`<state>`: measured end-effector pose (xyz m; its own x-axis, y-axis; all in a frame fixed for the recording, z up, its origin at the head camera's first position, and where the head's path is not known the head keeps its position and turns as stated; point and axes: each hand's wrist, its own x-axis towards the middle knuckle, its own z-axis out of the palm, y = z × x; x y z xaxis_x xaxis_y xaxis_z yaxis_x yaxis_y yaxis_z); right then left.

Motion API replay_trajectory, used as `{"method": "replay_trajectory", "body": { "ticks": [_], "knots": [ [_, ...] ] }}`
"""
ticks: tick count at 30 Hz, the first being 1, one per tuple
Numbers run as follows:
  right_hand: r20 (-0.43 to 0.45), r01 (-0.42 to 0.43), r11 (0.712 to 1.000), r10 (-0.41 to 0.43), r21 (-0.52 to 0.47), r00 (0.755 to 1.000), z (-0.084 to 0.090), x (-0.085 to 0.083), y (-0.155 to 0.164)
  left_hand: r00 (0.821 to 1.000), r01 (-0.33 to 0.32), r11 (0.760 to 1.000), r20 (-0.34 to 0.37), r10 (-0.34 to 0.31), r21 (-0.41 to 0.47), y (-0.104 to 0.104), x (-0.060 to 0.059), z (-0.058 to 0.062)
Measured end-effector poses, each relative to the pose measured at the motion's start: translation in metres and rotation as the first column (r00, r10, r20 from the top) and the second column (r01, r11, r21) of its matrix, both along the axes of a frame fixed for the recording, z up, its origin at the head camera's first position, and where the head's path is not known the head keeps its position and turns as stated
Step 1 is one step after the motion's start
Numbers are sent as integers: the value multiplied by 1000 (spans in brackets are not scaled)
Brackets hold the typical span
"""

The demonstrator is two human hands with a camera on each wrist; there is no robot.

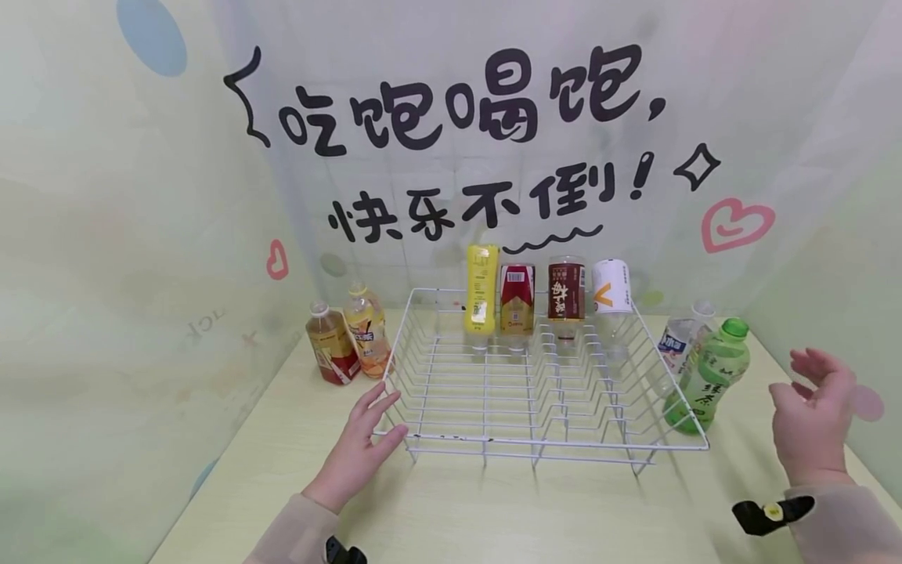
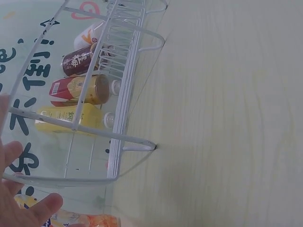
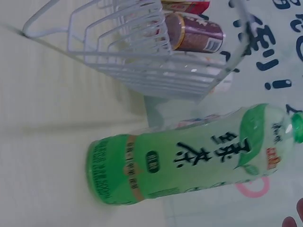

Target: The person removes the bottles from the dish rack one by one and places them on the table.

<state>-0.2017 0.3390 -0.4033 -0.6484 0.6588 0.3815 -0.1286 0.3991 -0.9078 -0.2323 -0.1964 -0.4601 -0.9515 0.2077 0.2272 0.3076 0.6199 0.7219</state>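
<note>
A white wire rack (image 1: 543,450) sits on the pale table, with several bottles standing upside down in its back row: a yellow one (image 1: 481,291), a red-gold one (image 1: 517,300), a dark red one (image 1: 566,291) and a white one (image 1: 611,287). My left hand (image 1: 366,439) rests open against the rack's front-left corner (image 2: 75,177), fingers straight on the wire. Open and empty, my right hand (image 1: 810,419) hovers to the right of a green tea bottle (image 1: 707,376) (image 3: 189,163) that leans on the rack's right side. A clear bottle (image 1: 678,345) stands behind it.
Two amber tea bottles (image 1: 348,337) lean together left of the rack by the wall. Walls with printed lettering close in the back and both sides. Bare tabletop (image 1: 493,509) lies in front of the rack.
</note>
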Motion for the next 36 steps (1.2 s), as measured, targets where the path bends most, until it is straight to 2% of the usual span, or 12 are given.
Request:
{"method": "replay_trajectory", "body": {
  "ticks": [3, 6, 11, 13, 17, 20, 24, 29, 32, 36],
  "knots": [
    [-122, 15, 999, -10, 43, 992, 17, 2, -9, 1000, 1, 1000, 4, -1, 0, 0, 0, 1],
    [-196, -3, 997, 18, 80, 980, 34, 3, -20, 1000, -1, 1000, 13, 1, 4, 0, 0, 1],
    [-235, -139, 990, 142, 30, 962, 60, -3, -44, 1000, -3, 1000, 18, 3, 6, 0, 1, 2],
    [-198, -198, 980, 198, 18, 960, 68, -8, -53, 1000, -4, 1000, 21, 4, 5, 0, 1, 3],
    [-25, -283, 958, 284, 49, 958, 79, -24, -68, 1000, -5, 1000, 22, 5, 3, 0, 1, 3],
    [87, -335, 942, 331, 38, 940, 83, -39, -77, 1000, -1, 1000, 10, 1, 3, 0, 0, 2],
    [158, -386, 922, 387, -37, 909, 86, -60, -88, 1000, 5, 1000, -11, -5, 5, 0, 0, 0],
    [234, -403, 906, 422, -129, 876, 83, -87, -94, 1000, 2, 1000, -7, -2, 8, 0, 1, 0],
    [259, -404, 895, 442, -188, 859, 79, -102, -96, 1000, 1, 1000, -4, -1, 10, 0, 1, 1],
    [286, -399, 892, 447, -214, 848, 74, -117, -98, 1000, 0, 1000, 2, 0, 7, -1, 2, 1]
  ]
}}
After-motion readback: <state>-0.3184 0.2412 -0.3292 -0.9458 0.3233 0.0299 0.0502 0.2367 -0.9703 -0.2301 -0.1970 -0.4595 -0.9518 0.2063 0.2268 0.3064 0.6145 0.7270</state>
